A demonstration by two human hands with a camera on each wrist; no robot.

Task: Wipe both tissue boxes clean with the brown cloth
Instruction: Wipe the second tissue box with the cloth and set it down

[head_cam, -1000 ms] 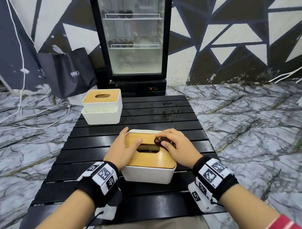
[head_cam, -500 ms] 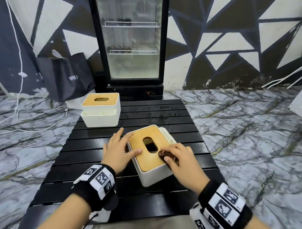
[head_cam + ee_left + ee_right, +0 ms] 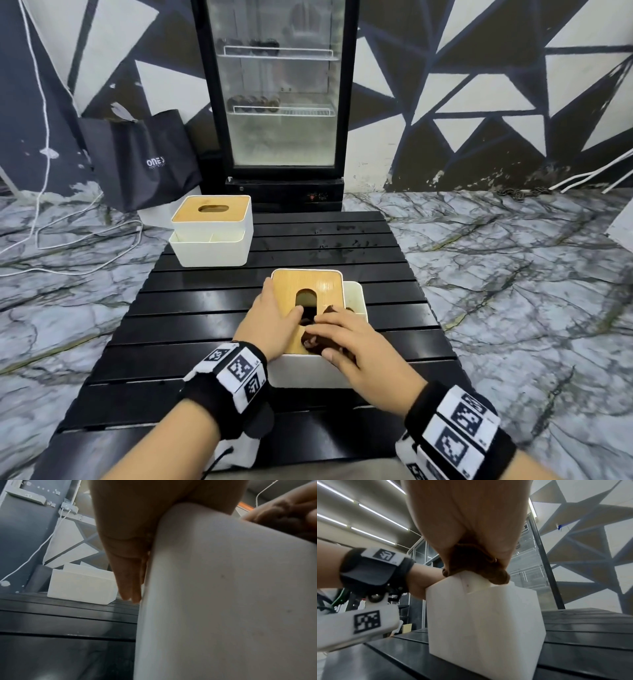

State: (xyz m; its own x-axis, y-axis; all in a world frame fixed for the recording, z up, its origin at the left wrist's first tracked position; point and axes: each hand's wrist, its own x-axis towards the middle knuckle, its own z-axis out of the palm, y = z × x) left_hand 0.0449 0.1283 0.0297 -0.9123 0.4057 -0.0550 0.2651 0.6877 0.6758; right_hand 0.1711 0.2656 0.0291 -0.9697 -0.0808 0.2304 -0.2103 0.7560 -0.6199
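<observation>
The right hand (image 3: 346, 342) presses the bunched brown cloth (image 3: 317, 344) onto the bamboo lid (image 3: 308, 287) at the near edge of the near tissue box (image 3: 308, 373), fingers curled round the cloth. The left hand (image 3: 270, 318) braces the box's left wall, fingers straight and together, thumb on the lid. Risk: a hard stroke may skid the box along the slatted table (image 3: 191, 308) or unseat the lid. Since the earlier frames the box has rotated lengthwise. The far tissue box (image 3: 212, 253) stands at the table's far left.
</observation>
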